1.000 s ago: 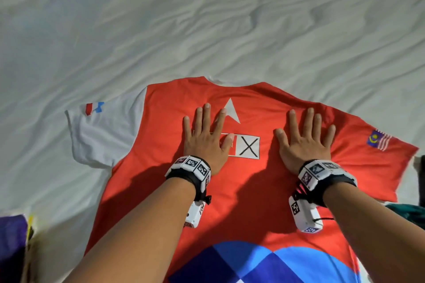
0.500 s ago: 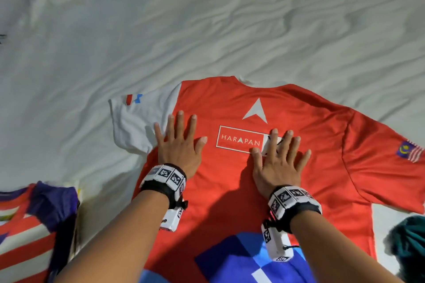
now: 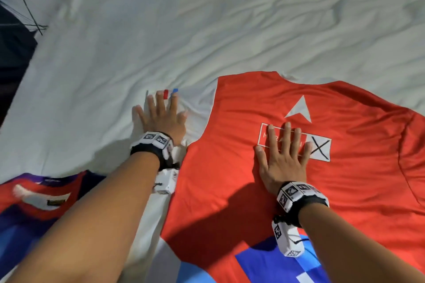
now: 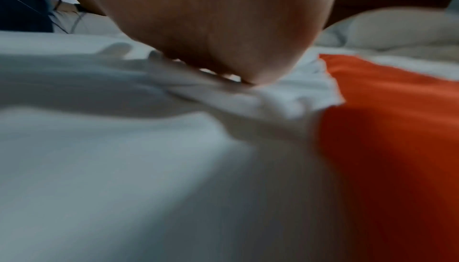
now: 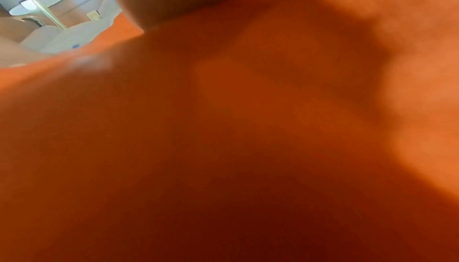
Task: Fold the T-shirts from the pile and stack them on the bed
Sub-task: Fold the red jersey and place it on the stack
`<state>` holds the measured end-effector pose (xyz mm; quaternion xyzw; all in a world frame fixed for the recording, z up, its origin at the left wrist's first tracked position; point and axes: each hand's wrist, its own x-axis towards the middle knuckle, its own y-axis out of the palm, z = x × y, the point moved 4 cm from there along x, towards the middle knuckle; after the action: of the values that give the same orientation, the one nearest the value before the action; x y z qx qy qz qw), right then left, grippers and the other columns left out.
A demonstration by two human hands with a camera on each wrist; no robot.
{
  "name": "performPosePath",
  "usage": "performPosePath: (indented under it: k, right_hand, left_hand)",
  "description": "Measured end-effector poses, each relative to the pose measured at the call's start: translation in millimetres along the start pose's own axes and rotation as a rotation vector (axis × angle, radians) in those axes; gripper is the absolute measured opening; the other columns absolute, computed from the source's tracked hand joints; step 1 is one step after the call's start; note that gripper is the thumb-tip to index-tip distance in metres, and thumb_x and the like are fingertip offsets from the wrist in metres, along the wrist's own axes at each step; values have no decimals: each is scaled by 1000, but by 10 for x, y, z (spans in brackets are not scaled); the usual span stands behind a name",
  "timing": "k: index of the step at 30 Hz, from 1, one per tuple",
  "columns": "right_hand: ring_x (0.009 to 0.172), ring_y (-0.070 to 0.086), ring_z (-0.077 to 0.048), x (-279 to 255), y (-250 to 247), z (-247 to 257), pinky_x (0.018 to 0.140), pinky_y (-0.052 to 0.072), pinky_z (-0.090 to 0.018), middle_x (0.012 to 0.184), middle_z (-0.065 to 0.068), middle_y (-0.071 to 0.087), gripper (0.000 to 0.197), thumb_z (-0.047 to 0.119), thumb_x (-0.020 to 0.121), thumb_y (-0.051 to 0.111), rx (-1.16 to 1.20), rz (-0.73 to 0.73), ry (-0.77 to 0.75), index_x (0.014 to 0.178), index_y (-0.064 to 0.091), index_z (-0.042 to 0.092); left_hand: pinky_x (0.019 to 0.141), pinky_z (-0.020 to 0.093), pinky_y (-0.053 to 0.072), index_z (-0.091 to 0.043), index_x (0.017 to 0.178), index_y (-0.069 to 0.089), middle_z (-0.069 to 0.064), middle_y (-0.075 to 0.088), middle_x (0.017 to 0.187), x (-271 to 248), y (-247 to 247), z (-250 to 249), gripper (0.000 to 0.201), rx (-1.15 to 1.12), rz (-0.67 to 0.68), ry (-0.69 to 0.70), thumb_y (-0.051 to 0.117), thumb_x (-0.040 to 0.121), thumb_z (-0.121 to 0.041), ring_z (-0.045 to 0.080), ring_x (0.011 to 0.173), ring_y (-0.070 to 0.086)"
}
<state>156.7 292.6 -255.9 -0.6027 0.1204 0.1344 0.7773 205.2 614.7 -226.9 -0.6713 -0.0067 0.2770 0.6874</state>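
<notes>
A red T-shirt [image 3: 230, 167] with a white arrow, a boxed logo and a blue hem pattern lies spread flat, back up, on the white bed sheet [image 3: 207, 18]. My left hand [image 3: 161, 115] lies flat with straight fingers on the shirt's white left sleeve [image 3: 197, 108]. My right hand [image 3: 282, 151] presses flat on the logo in the middle of the red back. In the left wrist view the palm [image 4: 223, 20] rests on the bunched white sleeve [image 4: 285, 99] beside the red cloth [image 4: 385, 128]. The right wrist view is filled with blurred red fabric [image 5: 223, 148].
A pile of other shirts [image 3: 34, 202] in purple, red, white and blue lies at the lower left. A person in dark clothing [image 3: 13, 37] sits at the upper left edge. Wrinkled sheet stretches beyond the shirt. A lamp [image 5: 37, 5] shows in the right wrist view.
Both hands have slid left across the shirt: the left from the red body onto the white sleeve, the right onto the logo. The head view has turned left.
</notes>
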Motion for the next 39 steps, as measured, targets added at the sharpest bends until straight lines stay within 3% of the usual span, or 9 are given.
performPosePath:
  k: [3, 6, 13, 19, 25, 29, 32, 34, 39]
  right_hand:
    - [149, -34, -23, 4, 17, 7, 119, -20, -54, 165, -1, -28, 66, 64, 101, 8, 0, 0, 3, 158, -15, 40]
    - [148, -35, -22, 14, -3, -2, 119, -22, -53, 165, 0, -30, 65, 61, 102, 9, 9, 33, -3, 158, -16, 40]
    - [153, -23, -20, -273, -175, -264, 123, -14, -51, 169, 3, -17, 64, 60, 104, 15, 13, 53, -49, 161, -5, 39]
    - [154, -20, -20, -1007, 10, -476, 124, -6, -53, 169, 4, -16, 62, 52, 101, 13, 0, 25, -151, 160, -3, 40]
    - [154, -19, -18, -1385, -93, -1788, 124, -11, -46, 168, 8, -18, 69, 67, 98, 10, -97, -23, 26, 159, -9, 43]
    - [156, -10, -20, -1512, -271, -2350, 124, -6, -50, 167, 9, -20, 71, 69, 95, 7, -56, 20, 139, 159, -9, 44]
    - [152, 19, -26, -1492, -520, -2444, 122, 8, -52, 167, -2, 18, 66, 62, 98, 21, -54, -46, 73, 159, 22, 36]
    - [129, 43, -31, -1390, -789, -2463, 109, 28, -53, 143, -6, 51, 54, 53, 97, 34, -60, -197, 22, 141, 51, 27]
    - [101, 52, -42, -866, -1297, -2748, 83, 42, -51, 107, -18, 63, 41, 40, 93, 43, 53, -431, 8, 107, 72, 14]
  left_hand:
    - [120, 62, -17, -19, 161, 19, 18, 7, 169, -454, -100, -610, 67, -82, -240, 203, 25, 100, -46, 39, 156, -2]
    - [123, 62, -4, -29, 163, 6, 10, -7, 171, -1001, 266, -1102, 69, -12, -153, 545, 20, 103, -58, 30, 157, -8]
    - [121, 64, -3, -22, 164, 3, 19, -5, 169, -979, 398, -725, 73, -12, -163, 117, 13, 103, -60, 35, 156, -11]
    - [122, 60, 7, -32, 163, 6, 12, -6, 171, -2072, 759, -1560, 66, -17, -139, 630, 28, 104, -51, 32, 158, -3]
    - [124, 58, 9, -33, 163, 9, 13, 8, 171, -2135, 849, -1330, 69, -35, -183, 437, 25, 101, -59, 35, 156, 11]
    - [121, 64, 14, -18, 159, 30, 23, 18, 166, -2315, 765, -1607, 67, -96, -174, 291, 45, 100, -45, 41, 154, 12]
    - [111, 61, 30, -20, 144, 50, 19, 38, 155, -2617, 651, -2095, 53, -186, -207, 355, 53, 96, -41, 40, 144, 31]
    - [94, 52, 42, -23, 123, 62, 12, 54, 130, -2862, 610, -2507, 37, -267, -216, 448, 56, 93, -42, 36, 121, 49]
    - [73, 45, 47, -18, 94, 61, 9, 57, 96, -3270, 641, -3432, 21, -434, -135, 580, 58, 92, -39, 35, 91, 56]
